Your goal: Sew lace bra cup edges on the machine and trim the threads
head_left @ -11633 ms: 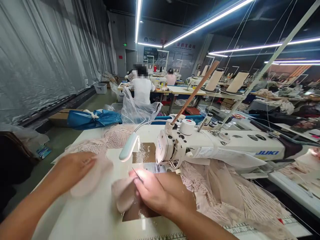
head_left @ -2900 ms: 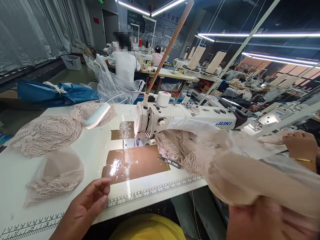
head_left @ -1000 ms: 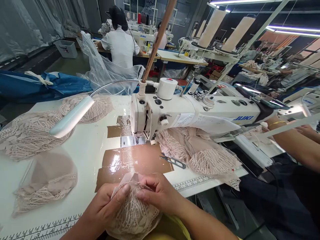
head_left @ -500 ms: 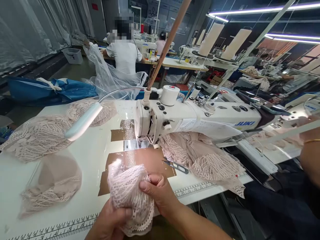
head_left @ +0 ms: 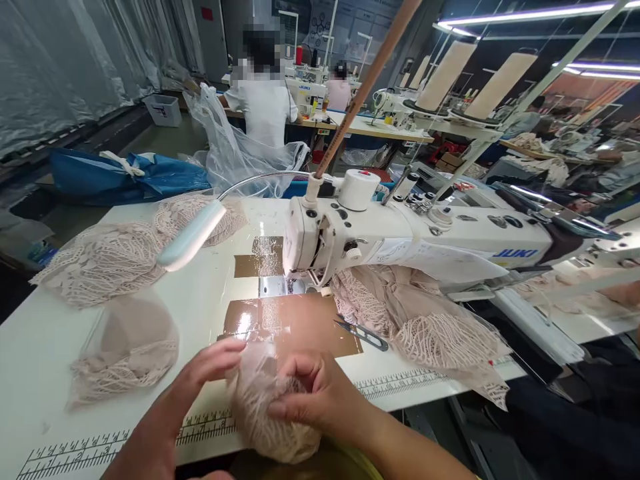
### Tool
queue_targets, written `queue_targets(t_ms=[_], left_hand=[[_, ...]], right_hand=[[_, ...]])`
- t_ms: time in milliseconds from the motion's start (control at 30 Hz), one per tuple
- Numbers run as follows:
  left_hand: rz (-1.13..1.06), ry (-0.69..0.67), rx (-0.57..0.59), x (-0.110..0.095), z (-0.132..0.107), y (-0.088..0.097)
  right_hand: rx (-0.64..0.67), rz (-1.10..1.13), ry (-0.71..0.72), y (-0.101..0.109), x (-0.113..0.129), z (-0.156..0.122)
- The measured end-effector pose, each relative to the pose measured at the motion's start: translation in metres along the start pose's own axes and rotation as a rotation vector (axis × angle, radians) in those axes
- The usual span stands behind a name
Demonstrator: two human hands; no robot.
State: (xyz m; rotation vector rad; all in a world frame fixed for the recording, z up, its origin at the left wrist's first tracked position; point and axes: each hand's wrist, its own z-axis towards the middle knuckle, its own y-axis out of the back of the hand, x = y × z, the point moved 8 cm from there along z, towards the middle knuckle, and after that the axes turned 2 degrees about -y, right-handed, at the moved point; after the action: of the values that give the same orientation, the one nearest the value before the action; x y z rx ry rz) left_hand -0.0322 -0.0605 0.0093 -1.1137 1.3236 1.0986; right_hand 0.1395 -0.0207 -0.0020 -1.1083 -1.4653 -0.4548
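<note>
Head view: white table [head_left: 205,287]; grey curtain [head_left: 65,80]; right hand [head_left: 320,393] pinching lace [head_left: 253,407], left hand [head_left: 170,407] spread.

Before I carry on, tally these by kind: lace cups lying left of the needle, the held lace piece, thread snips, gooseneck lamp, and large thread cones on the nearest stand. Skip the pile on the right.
Lace cups: 3
Held lace piece: 1
Thread snips: 1
Gooseneck lamp: 1
Large thread cones: 2
Total: 8
</note>
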Motion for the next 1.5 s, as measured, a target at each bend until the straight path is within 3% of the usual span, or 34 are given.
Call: queue_targets(t_ms=[67, 133, 233, 333, 467, 600, 667, 833, 1000, 1100, 1200, 1367, 1433, 1500], left_hand=[[0.122, 0.065, -0.022, -0.008, 0.008, -0.008], [0.062, 0.134, 0.030, -0.007, 0.013, -0.024], [-0.044, 0.167, 0.115, -0.002, 0.014, -0.043], [0.001, 0.169, 0.146, 0.000, 0.012, -0.044], [0.133, 0.149, 0.177, -0.005, 0.013, -0.036], [0.252, 0.081, 0.095, -0.015, 0.020, -0.028], [0.256, 0.082, 0.108, -0.015, 0.023, -0.030], [0.116, 0.157, 0.167, -0.001, 0.030, -0.039], [-0.136, 0.264, 0.143, 0.019, 0.032, -0.040], [-0.431, 0.371, 0.046, 0.027, 0.031, -0.035], [-0.703, 0.462, -0.166, 0.034, 0.028, -0.022], [-0.749, 0.528, -0.602, 0.045, 0.017, 0.009], [-0.744, 0.526, -0.647, 0.045, 0.015, 0.011], [-0.746, 0.499, -0.620, 0.042, 0.017, 0.008]], right_hand=[[0.083, -0.107, 0.022, -0.012, 0.002, -0.003], [0.096, -0.204, 0.087, -0.016, 0.006, -0.004], [0.035, -0.276, 0.237, -0.014, 0.016, -0.005], [-0.051, -0.288, 0.304, -0.010, 0.019, -0.003], [-0.108, -0.323, 0.281, -0.009, 0.014, 0.000], [-0.124, -0.367, 0.252, -0.007, 0.009, 0.002], [-0.121, -0.370, 0.243, -0.006, 0.007, 0.002], [-0.129, -0.374, 0.205, -0.002, 0.005, 0.004], [-0.041, -0.293, 0.035, 0.008, -0.006, 0.008], [0.026, -0.235, -0.050, 0.016, -0.016, 0.005], [-0.022, -0.158, -0.096, 0.033, -0.023, 0.001], [-0.155, 0.000, 0.035, 0.057, -0.005, -0.005], [-0.126, 0.011, 0.047, 0.053, 0.002, -0.005], [-0.034, 0.011, -0.013, 0.037, 0.001, -0.004]])
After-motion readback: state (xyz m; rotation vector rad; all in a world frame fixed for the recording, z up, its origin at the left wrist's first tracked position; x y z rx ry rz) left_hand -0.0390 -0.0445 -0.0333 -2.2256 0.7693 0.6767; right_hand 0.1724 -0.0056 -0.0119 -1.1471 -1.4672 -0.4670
